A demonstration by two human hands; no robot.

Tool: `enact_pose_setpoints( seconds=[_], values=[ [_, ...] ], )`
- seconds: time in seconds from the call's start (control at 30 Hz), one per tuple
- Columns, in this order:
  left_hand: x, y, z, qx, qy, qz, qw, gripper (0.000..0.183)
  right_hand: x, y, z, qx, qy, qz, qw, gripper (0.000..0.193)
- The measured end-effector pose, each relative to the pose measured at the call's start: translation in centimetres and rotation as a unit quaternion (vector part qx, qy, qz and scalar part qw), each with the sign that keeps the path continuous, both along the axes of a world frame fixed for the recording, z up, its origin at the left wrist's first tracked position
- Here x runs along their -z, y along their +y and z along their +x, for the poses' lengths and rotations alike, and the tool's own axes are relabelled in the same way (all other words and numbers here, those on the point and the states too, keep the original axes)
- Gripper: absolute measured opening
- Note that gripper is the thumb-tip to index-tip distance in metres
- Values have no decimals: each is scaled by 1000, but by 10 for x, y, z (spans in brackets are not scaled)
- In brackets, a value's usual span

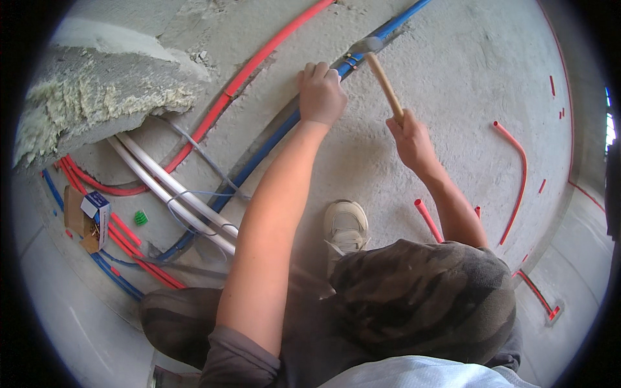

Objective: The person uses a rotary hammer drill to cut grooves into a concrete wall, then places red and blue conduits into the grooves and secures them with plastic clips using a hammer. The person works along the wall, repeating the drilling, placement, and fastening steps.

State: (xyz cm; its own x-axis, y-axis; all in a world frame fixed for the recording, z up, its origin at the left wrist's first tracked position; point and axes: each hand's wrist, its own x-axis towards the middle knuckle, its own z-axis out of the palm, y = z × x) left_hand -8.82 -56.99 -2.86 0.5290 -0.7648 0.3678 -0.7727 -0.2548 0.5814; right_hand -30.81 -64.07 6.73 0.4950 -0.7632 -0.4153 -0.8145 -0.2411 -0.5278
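A wooden-handled hammer (386, 88) is gripped in my right hand (414, 143). Its blurred head is over the blue pipe (392, 24), beside copper-coloured fastenings (351, 61). The pipe runs diagonally along a shallow groove in the concrete floor. My left hand (321, 97) is closed over the pipe just nearer than those fastenings, its fingertips curled down and hidden.
A thick red conduit (226, 97) curves across the floor at left, near white pipes (178, 184) and a grey cable. A broken concrete block (103, 84) juts in there. Beyond lies an open cardboard box (87, 220). Loose red conduit pieces (517, 161) are at right; my shoe (345, 223) is between.
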Motion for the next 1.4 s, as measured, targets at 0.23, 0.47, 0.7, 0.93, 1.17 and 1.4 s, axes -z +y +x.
enact_pose_setpoints(
  seconds=[0.23,0.47,0.7,0.93,1.17,1.4],
  values=[
    [-4,0,0,12,-9,-2,1000,4,8,1,-6,14,-22,-20,999,33],
    [-2,-1,0,28,-27,14,999,5,13,30,-48,172,16,-68,983,31],
    [1,-1,3,30,-38,76,996,10,9,40,-48,131,35,-250,959,62],
    [-10,4,-1,35,-94,168,981,18,22,-141,76,-114,-25,-353,928,39],
    [-20,1,-4,36,-83,203,975,17,26,-251,110,-285,114,-355,883,34],
    [-24,0,-5,33,-63,208,976,25,60,-266,118,-230,-72,-412,879,15]
  ],
)
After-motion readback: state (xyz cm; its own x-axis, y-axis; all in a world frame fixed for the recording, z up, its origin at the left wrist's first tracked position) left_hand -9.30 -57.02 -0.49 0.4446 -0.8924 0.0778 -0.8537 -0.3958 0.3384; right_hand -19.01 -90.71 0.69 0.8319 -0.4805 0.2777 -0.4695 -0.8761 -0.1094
